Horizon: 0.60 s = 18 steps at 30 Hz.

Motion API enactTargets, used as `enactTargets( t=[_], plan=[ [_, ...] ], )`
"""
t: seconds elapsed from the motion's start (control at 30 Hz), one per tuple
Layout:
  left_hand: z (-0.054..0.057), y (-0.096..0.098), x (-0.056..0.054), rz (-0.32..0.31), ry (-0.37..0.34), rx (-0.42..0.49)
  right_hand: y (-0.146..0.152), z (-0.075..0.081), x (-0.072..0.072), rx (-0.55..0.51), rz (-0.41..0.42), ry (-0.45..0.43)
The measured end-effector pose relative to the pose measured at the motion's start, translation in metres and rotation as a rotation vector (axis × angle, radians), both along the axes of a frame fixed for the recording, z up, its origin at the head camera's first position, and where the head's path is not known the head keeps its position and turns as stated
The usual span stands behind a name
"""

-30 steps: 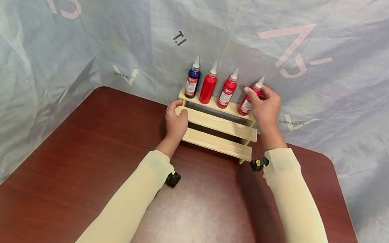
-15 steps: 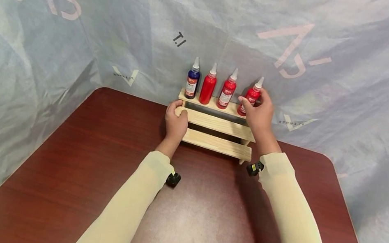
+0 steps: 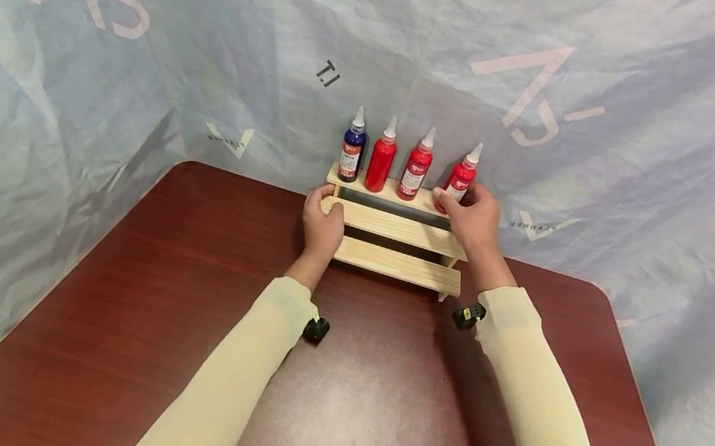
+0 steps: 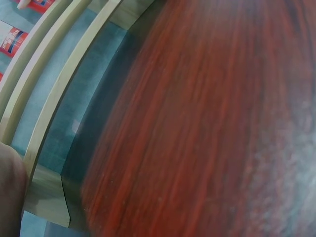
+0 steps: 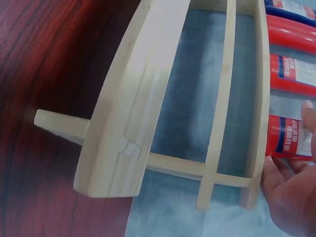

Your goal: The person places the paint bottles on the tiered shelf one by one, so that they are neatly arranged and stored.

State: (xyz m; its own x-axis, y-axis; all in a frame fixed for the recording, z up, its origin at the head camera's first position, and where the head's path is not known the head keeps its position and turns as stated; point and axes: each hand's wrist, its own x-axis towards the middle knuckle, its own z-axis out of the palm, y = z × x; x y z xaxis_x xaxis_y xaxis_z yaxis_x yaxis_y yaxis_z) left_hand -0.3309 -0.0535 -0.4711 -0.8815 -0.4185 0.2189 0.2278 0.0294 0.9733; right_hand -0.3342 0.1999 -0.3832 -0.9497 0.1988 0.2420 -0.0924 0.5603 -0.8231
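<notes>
In the head view a three-tier wooden rack (image 3: 397, 263) stands at the back of the table. Along its top tier are a blue bottle (image 3: 352, 154) and several red ones with white pointed caps. My left hand (image 3: 324, 227) grips the rack's left end, thumb on the middle tier. At the far right of the top tier, my right hand (image 3: 478, 217) holds the end red bottle (image 3: 460, 179) low on its body, between thumb and fingers. The right wrist view shows this bottle's label (image 5: 296, 137) and base at the top tier. My left fingertips are mostly hidden.
A red-brown table (image 3: 183, 290) carries the rack. Close behind the bottles hangs a grey printed cloth (image 3: 275, 28). The middle red bottles (image 3: 381, 165) stand upright, a small gap apart, left of the held one.
My right hand has slid down from near the cap to the lower body of the end red bottle. That bottle's base has shifted slightly left. My left hand stays on the rack.
</notes>
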Motion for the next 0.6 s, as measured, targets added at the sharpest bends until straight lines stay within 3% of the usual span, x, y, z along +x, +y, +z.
enactTargets(
  t=[0.37,0.5,0.6],
  plan=[
    [0.002,-0.013,-0.001,-0.058,-0.028,-0.01,0.007,-0.001,0.011,-0.134,0.088,-0.023],
    [0.008,-0.024,0.004,-0.138,-0.069,-0.029,0.008,0.0,0.026,-0.127,0.116,-0.015],
    [0.013,-0.033,0.007,-0.205,-0.1,-0.134,0.01,0.0,0.04,-0.086,0.13,-0.023]
  ],
)
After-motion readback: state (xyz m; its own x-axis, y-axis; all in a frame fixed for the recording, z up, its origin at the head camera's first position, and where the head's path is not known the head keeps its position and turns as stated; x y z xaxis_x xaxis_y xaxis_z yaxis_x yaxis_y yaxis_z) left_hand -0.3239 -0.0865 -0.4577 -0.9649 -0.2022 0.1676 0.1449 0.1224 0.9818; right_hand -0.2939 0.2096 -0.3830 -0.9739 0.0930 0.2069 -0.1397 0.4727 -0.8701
